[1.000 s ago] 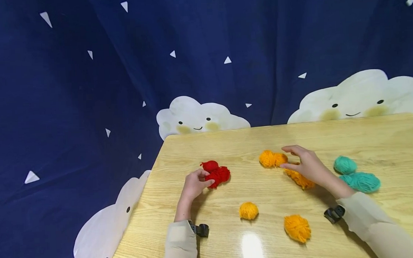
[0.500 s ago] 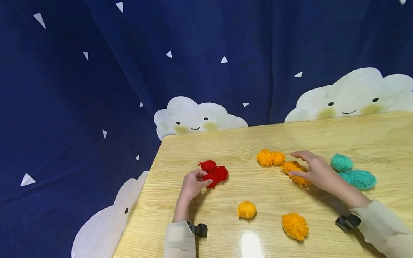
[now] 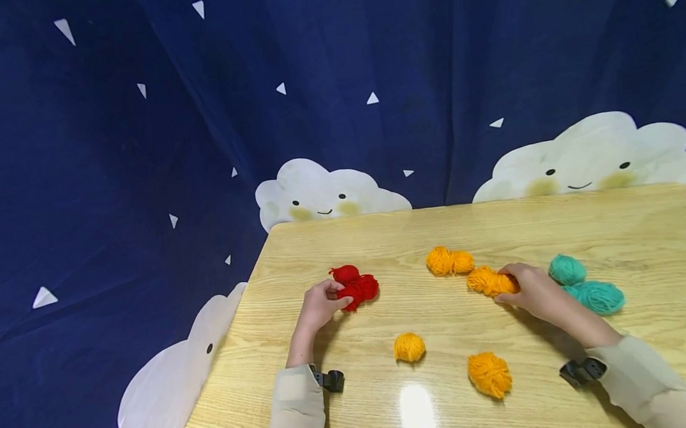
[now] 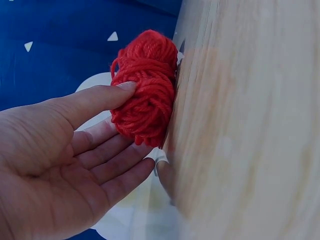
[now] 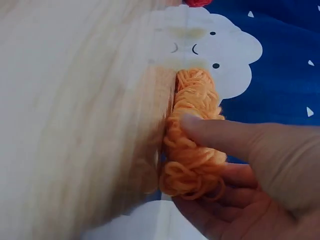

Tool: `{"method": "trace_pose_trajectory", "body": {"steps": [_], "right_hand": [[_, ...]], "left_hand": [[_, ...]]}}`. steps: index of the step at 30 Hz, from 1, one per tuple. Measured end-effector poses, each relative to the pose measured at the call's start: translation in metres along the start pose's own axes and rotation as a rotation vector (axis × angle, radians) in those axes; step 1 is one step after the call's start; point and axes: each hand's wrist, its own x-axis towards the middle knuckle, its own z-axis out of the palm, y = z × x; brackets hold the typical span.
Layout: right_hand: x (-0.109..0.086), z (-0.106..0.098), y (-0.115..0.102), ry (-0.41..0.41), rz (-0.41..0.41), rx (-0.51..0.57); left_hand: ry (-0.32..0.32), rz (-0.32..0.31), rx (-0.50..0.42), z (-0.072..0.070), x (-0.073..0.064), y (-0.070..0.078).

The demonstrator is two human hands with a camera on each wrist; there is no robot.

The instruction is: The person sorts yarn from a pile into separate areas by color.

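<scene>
My left hand [image 3: 318,306] pinches a small skein of red yarn [image 3: 352,296] on the table's left part. In the left wrist view, the thumb lies on the red yarn [image 4: 147,95] with the index fingertip hidden behind it. Two more red balls [image 3: 345,274] touch that skein. Farther right, my right hand [image 3: 537,295] grips an orange yarn skein [image 3: 486,281] lying on the tabletop. The right wrist view has the thumb across the orange strands [image 5: 195,142] and the other fingers partly hidden beyond them. A pair of orange bundles [image 3: 448,261] adjoins its far left end.
A yellow-orange yarn ball [image 3: 409,348] and a larger orange one [image 3: 490,375] lie nearer the front of the wooden table [image 3: 352,418]. Two teal yarn balls [image 3: 596,297] sit right of my right hand. Behind the table hangs a blue curtain [image 3: 336,61] with clouds.
My right hand shifts back and right, away from the orange pair, then closes its fingers on the nearer orange skein, which now lies more crosswise. The left hand stays on the red yarn.
</scene>
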Motion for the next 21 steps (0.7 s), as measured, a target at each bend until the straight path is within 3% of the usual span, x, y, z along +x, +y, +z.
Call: {"method": "trace_pose_trajectory", "body": {"steps": [10, 21], "right_hand": [[-0.0005, -0.0004, 0.0027, 0.110, -0.009, 0.068], [0.0026, -0.0055, 0.0069, 0.179, 0.046, 0.099]], "left_hand": [[0.003, 0.008, 0.001, -0.0003, 0.0008, -0.0015], [-0.003, 0.006, -0.001, -0.0002, -0.0004, 0.0008]]}}
